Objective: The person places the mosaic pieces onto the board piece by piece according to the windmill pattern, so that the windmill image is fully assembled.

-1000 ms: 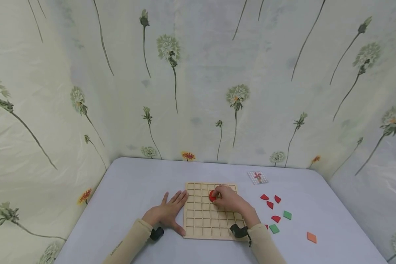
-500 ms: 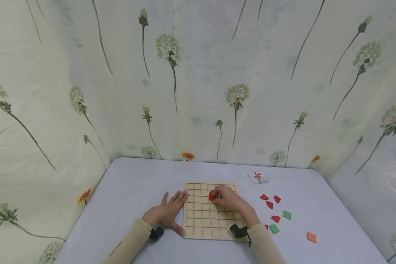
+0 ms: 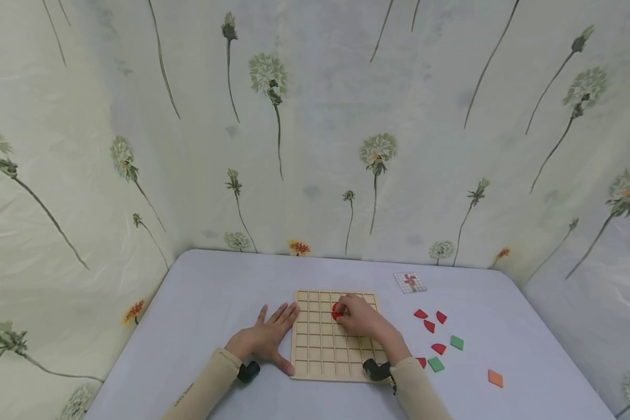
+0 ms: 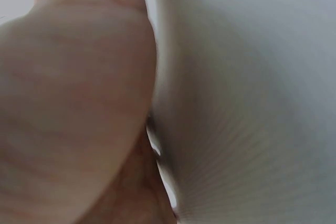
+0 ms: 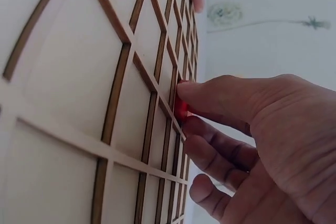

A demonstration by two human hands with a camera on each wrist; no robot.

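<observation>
A red piece (image 3: 336, 313) is pinched between the thumb and fingers of the right hand (image 3: 364, 319), low over the upper part of a wooden grid board (image 3: 315, 353), near its middle columns; in the right wrist view the thumb tip is seen on the red, and whether it is one piece or two cannot be told. The left hand (image 3: 273, 337) is laid on the pale surface (image 3: 231, 280) with its grip spread, the board's left edge being touched by thumb and fingertips; the left wrist view is mostly filled by skin and surface. To the right of the board, five red quarter-round pieces (image 3: 438, 348), two green pieces (image 3: 436, 364) and, farther out, an orange piece (image 3: 496, 378) are scattered. Beyond them a small card (image 3: 410, 282) printed with a red figure on a grid is placed. The surface is backed by flower-printed cloth (image 3: 315, 146).
</observation>
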